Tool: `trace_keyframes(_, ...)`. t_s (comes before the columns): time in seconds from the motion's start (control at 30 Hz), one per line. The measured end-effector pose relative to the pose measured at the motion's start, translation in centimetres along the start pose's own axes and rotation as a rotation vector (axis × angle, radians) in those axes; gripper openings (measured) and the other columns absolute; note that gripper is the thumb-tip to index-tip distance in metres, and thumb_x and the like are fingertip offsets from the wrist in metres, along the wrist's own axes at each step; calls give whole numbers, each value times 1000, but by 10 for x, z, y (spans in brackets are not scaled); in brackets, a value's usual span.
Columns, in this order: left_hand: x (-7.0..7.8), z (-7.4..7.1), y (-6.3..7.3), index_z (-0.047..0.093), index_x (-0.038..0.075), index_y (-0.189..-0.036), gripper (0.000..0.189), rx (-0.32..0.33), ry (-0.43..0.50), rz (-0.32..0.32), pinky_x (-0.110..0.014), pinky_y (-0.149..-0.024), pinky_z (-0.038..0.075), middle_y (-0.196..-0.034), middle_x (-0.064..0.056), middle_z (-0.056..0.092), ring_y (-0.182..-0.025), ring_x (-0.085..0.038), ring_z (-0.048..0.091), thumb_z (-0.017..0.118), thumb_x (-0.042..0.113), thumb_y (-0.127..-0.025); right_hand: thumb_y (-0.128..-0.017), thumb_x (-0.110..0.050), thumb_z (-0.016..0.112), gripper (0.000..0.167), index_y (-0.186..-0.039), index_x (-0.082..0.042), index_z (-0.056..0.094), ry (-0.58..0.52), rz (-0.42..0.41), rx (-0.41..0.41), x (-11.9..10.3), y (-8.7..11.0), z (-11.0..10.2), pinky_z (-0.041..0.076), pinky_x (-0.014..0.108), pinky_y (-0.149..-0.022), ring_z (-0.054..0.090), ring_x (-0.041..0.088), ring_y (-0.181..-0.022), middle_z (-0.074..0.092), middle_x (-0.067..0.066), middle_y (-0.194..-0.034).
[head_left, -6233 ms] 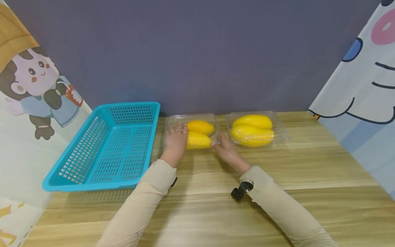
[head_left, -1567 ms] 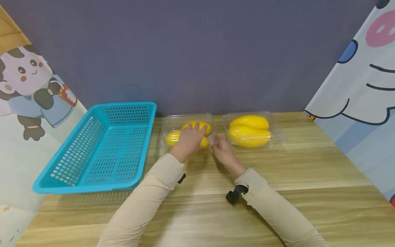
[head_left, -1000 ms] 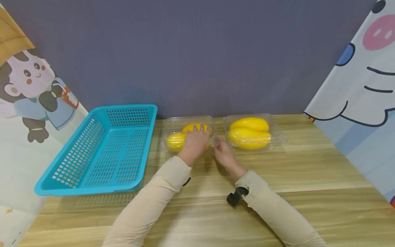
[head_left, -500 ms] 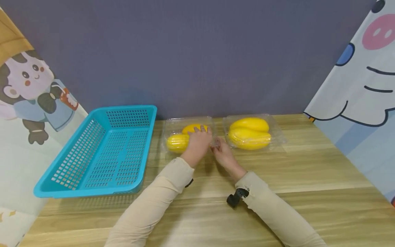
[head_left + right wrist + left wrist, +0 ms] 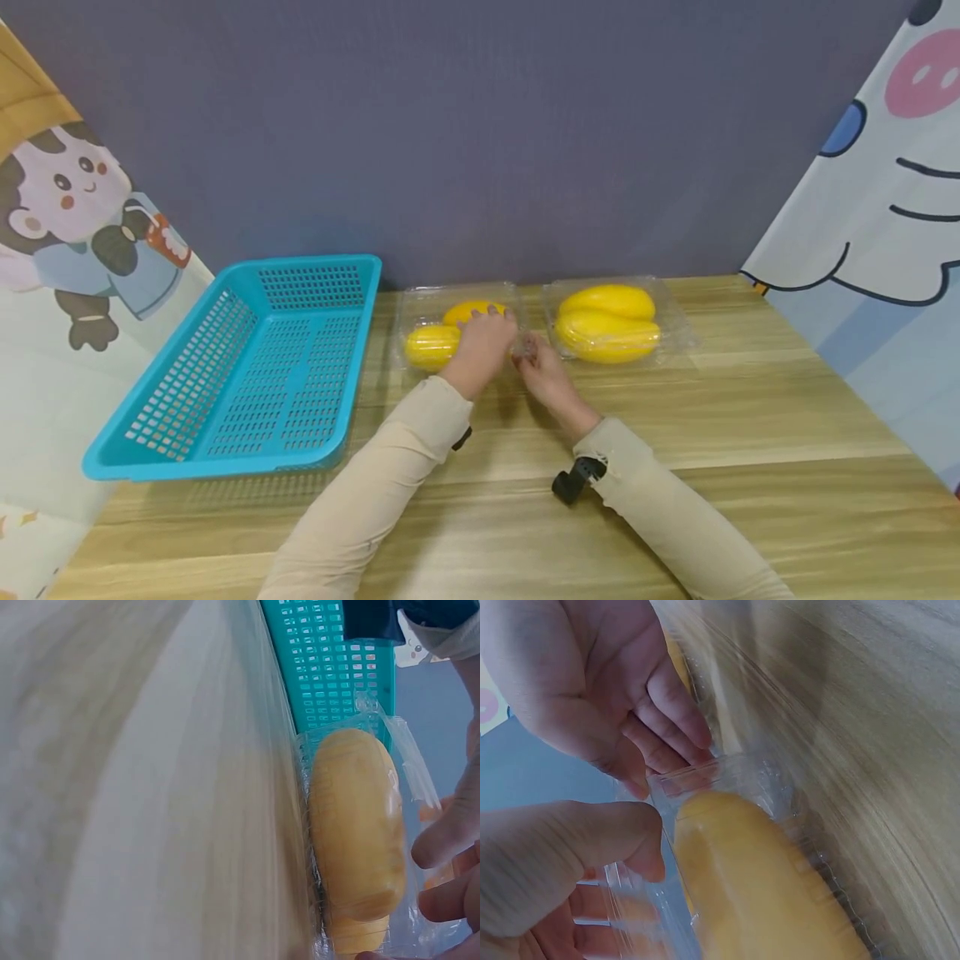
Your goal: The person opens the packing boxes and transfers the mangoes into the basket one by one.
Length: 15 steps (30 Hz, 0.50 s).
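Note:
A clear plastic box (image 5: 420, 302) holds two yellow, oval fruits (image 5: 432, 345) that look like mangoes. My left hand (image 5: 482, 346) lies over its right end. In the left wrist view, the left thumb bends onto the clear lid (image 5: 679, 889), with the fingers seen through plastic on the other side. At the box's right edge my right hand (image 5: 546, 375) pinches the plastic rim between thumb and fingers. Part of the front fruit is hidden by the left hand. In the right wrist view, the boxed fruit (image 5: 356, 825) shows beside the left hand (image 5: 457, 832).
A second clear box (image 5: 675, 321) with two yellow fruits (image 5: 607, 333) stands right of the hands. An open turquoise basket (image 5: 300, 375) is at left. A grey wall (image 5: 480, 142) backs the wooden table (image 5: 712, 500); printed cloths hang at both sides.
My left hand has moved from the box's left end to its right end, its fingers more bent now. My right hand stays at the rim. The last half second shows little movement.

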<state>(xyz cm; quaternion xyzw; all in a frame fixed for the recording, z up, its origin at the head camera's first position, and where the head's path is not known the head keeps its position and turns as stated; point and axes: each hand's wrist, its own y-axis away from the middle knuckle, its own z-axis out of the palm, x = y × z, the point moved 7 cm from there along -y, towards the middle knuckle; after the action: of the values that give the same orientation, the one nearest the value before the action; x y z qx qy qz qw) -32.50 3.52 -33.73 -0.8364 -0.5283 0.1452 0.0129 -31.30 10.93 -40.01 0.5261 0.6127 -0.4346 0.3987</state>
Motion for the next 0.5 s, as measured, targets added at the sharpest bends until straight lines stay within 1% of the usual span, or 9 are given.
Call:
trace_keyframes(0.1,0,-1,0,60,0,-121,35,2,2,5,-51,-72,55,-113,-23,64,-100,-41,63,62,6,-87,-93,1,48,35,-126,11,44,2,0,1,0,0,0,44,28,-75,51,23,-91,57,23,-110)
trace_keyframes(0.27,0,-1,-1,63,0,-116,30,12,3,21,-50,-70,56,-103,-20,67,-93,-38,65,62,4,-86,-92,2,48,37,-127,12,43,-6,-10,1,0,0,1,45,28,-79,53,24,-96,58,25,-114)
trace_keyframes(0.37,1,-1,-1,63,0,-114,30,5,8,31,-48,-70,56,-101,-19,67,-91,-35,66,64,6,-85,-92,2,48,36,-127,12,43,-2,-8,7,1,0,1,44,25,-76,53,21,-91,59,23,-111)
trace_keyframes(0.5,0,-1,-1,64,0,-112,32,-4,25,41,-48,-71,57,-100,-18,67,-89,-33,66,70,12,-83,-91,3,49,31,-120,12,47,4,-19,13,0,0,1,41,21,-65,49,16,-78,59,17,-95)
